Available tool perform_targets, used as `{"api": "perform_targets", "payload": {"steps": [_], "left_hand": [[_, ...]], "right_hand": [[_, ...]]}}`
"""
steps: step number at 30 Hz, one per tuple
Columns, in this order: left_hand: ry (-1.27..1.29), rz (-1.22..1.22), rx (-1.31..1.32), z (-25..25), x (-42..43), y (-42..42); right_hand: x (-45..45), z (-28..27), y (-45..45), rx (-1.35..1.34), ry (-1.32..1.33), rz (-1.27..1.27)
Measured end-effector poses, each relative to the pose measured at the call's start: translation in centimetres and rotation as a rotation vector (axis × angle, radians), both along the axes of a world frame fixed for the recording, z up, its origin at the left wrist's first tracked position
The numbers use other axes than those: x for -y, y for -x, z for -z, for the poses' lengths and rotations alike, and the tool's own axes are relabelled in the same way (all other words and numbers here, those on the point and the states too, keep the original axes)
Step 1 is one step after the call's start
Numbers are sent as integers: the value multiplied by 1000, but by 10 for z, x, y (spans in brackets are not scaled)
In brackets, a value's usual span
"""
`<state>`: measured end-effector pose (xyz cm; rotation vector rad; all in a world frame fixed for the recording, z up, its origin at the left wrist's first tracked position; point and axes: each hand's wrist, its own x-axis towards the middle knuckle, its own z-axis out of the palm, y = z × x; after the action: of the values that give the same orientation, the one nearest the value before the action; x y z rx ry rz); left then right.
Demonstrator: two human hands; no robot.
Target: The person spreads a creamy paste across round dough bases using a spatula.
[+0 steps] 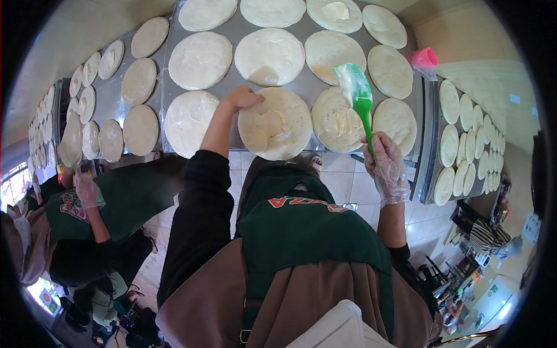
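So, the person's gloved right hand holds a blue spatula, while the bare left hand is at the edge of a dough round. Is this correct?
Not quite: the head view shows the spatula in the gloved right hand is green, not blue. The rest is right.

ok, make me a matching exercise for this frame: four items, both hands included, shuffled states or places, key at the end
Column 1
1. Wearer's left hand
2. Wearer's right hand
3. Spatula
4. Wearer's apron

Column 2
A. Dark green, with lettering across it
B. Bare, at the rim of a dough round
C. Bright green handle, pale smears on the blade
D. Covered by a clear plastic glove

Pairs: 1-B, 2-D, 3-C, 4-A
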<state>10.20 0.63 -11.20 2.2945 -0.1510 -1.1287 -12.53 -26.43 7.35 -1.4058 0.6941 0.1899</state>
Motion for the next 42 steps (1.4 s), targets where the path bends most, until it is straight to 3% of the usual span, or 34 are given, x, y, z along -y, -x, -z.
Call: {"api": "perform_targets", "payload": {"steps": [2, 4, 7, 10, 17, 19, 26, 31, 32, 33, 35, 36, 39, 42], "left_hand": [[19, -24, -128, -6, -5, 0], [453, -129, -412, -7, -15, 6], [622, -315, -580, -15, -26, 25], [618, -475, -737, -25, -37, 45], [878, -697, -606, -36, -51, 102], [993, -821, -519, -48, -49, 116], [1288, -896, -270, -106, -21, 139], [1839, -878, -227, -147, 9, 140], [1982, -708, -179, -156, 21, 144], [1984, -700, -179, -151, 35, 144], [1732, -1043, 161, -114, 61, 141], [2110, -871, -231, -85, 70, 138], [1964, -928, -41, -33, 106, 148], [1892, -888, -46, -35, 131, 154]], "right_hand": [[7, 1, 7, 17, 71, -41], [18, -6, 14, 14, 49, -50], [34, -7, 27, 16, 9, -63], [48, -2, 39, 23, 7, -78], [71, -2, 55, 41, -29, -154], [75, -4, 58, 57, -12, -192], [91, -18, 62, 119, 20, -214], [102, -29, 67, 225, 13, -200], [105, -31, 68, 251, 2, -202], [106, -33, 70, 257, 4, -198], [108, -38, 72, 254, 19, -207], [108, -39, 74, 257, 24, -201], [104, -35, 78, 181, 77, -184], [103, -7, 77, 203, 101, -183]]}}
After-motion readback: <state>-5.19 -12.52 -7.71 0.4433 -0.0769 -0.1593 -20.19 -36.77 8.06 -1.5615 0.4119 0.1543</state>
